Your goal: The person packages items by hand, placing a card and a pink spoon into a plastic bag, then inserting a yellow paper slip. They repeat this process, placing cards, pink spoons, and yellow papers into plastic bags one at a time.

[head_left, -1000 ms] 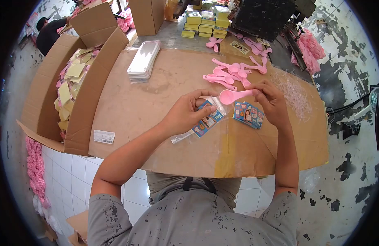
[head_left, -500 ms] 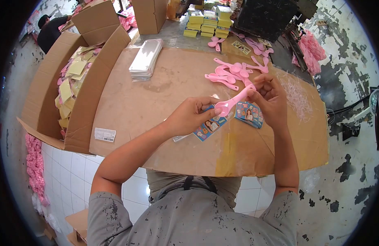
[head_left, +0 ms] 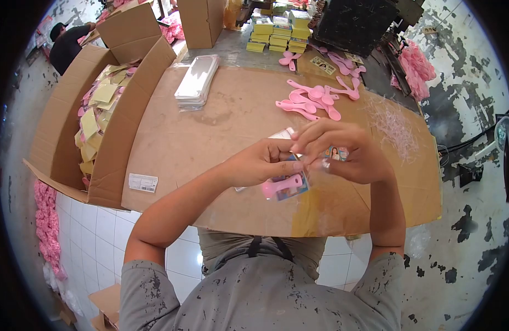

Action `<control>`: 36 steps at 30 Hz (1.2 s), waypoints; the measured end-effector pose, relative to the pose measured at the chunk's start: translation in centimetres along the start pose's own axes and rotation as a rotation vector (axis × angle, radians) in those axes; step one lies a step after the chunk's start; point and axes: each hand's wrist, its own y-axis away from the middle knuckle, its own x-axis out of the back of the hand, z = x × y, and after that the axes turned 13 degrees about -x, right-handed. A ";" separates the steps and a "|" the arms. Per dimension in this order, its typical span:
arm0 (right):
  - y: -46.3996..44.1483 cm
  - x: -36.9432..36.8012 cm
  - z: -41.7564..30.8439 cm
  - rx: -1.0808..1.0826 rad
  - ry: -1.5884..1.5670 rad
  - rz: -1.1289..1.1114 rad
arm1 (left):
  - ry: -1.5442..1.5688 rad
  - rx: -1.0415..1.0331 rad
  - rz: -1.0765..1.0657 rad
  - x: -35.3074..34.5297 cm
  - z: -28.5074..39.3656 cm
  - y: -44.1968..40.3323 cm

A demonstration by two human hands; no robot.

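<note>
Over the cardboard-topped counter, our left grip pinched a blue card, pink spoon overlapping it; our right grip's hold we couldn't tell.

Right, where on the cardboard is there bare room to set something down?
Bare: between the bag stack and spoons; between that stack and the label; right of the right forearm, nearer than the strips. Crowded: around the left hand and right hand, and among the spoons.
</note>
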 end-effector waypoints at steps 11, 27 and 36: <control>0.1 -0.7 -2.8 -0.436 0.126 0.311 | -0.307 -0.409 0.042 -2.0 1.1 0.3; -0.6 -3.6 0.0 0.135 1.064 0.486 | -0.698 -0.255 0.225 -2.0 -0.1 0.4; 1.1 0.5 1.3 -0.181 0.611 0.483 | -0.499 -0.162 0.120 -2.0 -0.4 0.1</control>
